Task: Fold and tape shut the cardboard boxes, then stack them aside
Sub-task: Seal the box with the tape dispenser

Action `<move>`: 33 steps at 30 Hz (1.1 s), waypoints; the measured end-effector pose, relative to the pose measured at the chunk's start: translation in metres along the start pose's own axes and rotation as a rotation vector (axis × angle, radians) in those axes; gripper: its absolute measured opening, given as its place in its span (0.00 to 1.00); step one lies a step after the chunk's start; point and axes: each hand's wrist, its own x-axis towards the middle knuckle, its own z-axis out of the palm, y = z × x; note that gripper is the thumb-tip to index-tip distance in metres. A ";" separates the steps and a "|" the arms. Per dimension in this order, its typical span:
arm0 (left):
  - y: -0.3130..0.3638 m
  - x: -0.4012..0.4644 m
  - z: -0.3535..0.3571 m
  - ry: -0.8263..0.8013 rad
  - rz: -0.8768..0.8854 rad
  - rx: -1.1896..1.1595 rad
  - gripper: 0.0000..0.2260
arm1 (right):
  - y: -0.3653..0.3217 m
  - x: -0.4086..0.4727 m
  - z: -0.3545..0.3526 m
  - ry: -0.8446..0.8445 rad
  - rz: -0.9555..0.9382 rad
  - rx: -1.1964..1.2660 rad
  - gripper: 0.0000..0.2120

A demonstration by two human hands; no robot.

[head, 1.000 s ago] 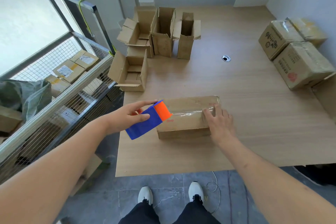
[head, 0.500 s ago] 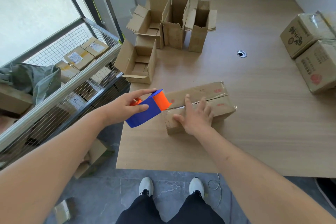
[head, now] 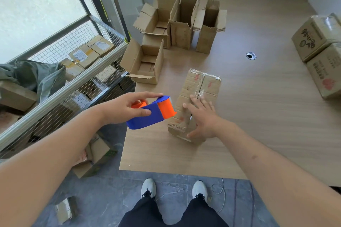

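Head view: my left hand (head: 121,109) grips the tape dispenser (head: 150,114); my right hand (head: 203,116), fingers spread, presses the taped box (head: 198,96) near the desk's (head: 258,116) front-left corner.

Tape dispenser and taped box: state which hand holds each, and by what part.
The left hand grips the tape dispenser round its blue body. The right hand rests spread on the box; no grip.

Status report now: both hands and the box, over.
Left hand grips tape dispenser. Right hand open, fingers spread on taped box. Four open boxes wait behind; nothing in the way.
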 end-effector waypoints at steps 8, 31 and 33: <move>0.025 -0.009 -0.005 -0.055 0.010 0.099 0.31 | 0.021 -0.025 -0.020 -0.014 -0.153 0.381 0.24; 0.063 -0.024 0.045 -0.098 0.116 0.055 0.29 | -0.022 -0.089 -0.033 0.419 -0.076 1.244 0.06; 0.061 -0.023 0.051 -0.095 0.112 0.080 0.29 | -0.019 -0.090 -0.025 0.423 -0.049 1.225 0.08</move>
